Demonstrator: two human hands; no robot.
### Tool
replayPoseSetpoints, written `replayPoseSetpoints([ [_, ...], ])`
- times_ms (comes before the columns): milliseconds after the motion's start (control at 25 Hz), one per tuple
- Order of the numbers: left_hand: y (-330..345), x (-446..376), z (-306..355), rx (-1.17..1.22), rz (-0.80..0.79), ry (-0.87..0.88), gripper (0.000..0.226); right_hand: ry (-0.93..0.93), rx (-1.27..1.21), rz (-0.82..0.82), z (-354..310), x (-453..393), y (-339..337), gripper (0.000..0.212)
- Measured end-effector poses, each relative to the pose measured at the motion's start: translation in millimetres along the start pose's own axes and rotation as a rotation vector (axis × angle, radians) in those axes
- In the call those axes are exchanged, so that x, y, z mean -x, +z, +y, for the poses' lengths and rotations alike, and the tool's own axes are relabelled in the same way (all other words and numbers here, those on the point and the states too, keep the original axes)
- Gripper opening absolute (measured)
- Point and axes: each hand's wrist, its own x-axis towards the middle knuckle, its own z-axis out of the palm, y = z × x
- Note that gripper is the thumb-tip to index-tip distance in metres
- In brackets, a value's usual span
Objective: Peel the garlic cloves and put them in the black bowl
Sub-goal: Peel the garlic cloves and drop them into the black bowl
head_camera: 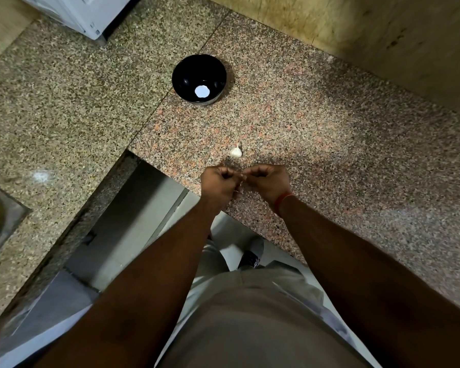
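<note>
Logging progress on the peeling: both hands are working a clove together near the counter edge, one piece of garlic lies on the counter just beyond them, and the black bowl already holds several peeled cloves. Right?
Not quite. In the head view the black bowl shows no cloves, only a bright white reflection at its bottom. The rest holds: the left hand and right hand pinch something small together, and the piece of garlic lies just beyond them.

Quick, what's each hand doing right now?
Left hand: closed, pinching a small garlic clove.
Right hand: closed, pinching the same clove.
</note>
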Motion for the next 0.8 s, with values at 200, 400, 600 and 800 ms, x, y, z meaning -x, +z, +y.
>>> replayPoseSetpoints([
  [200,-0.3,-0.1,3.0,-0.168,0.008,0.081,0.017,0.013,0.068,-0.025,4.4,-5.8,0.9,0.014],
  [400,1.5,-5.7,-2.8,-0.375,0.081,0.194,0.028,0.022,0.065,-0.027,1.0,-5.4,8.2,0.009],
  [600,3.5,-2.4,-0.6,-0.338,0.089,0.180,0.040,0.015,0.078,-0.013,0.9,-6.4,8.3,0.013],
  [800,3.4,-2.7,2.2,-0.100,0.044,0.044,0.015,0.016,0.011,-0.031,-3.7,-7.2,4.0,0.013],
])
